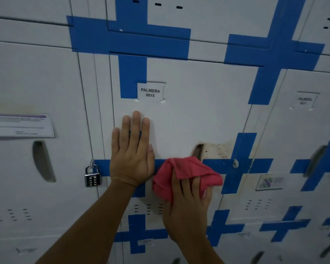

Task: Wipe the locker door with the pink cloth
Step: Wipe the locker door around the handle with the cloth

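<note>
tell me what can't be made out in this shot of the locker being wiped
All in the head view:
- Locker door under the left hand and pink cloth: covered by them.
- Right hand fingertips: buried in the cloth's folds.
- Paper notice at left: print blurred.
- Neighbouring label at right: too blurred to read.
- Padlock dials: too small to read.
</note>
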`<act>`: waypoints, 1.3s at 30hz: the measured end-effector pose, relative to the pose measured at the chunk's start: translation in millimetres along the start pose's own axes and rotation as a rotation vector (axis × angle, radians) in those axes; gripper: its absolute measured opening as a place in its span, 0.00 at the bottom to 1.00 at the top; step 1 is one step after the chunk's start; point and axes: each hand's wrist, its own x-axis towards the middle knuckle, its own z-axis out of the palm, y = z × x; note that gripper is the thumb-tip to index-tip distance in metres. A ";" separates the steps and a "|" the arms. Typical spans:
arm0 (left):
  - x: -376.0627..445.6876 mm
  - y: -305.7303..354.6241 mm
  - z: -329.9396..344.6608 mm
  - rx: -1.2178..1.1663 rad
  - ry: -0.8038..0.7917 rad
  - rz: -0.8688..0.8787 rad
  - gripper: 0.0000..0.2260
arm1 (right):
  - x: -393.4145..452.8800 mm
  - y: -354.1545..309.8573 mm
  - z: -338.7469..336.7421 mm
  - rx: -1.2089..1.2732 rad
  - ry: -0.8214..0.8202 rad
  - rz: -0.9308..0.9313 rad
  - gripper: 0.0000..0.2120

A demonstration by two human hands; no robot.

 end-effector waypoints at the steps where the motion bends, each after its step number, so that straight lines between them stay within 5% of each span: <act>1: 0.0 -0.1 0.0 0.000 -0.001 0.001 0.29 | -1.0 0.4 1.8 -0.012 -0.007 0.004 0.33; 9: 0.2 -0.5 -1.8 -0.002 -0.025 0.000 0.29 | 46.7 -26.7 -34.5 0.050 0.169 0.158 0.35; 17: -0.7 -1.3 1.0 0.004 -0.003 -0.005 0.27 | 6.2 -26.8 -4.0 0.058 0.065 0.143 0.32; 28: 0.3 -1.1 -0.8 -0.006 -0.031 -0.006 0.28 | 66.1 -33.7 -57.3 0.123 0.252 0.271 0.34; 39: -2.7 -0.3 0.1 0.011 0.010 0.002 0.28 | -11.3 12.0 19.5 -0.190 -0.106 -0.022 0.32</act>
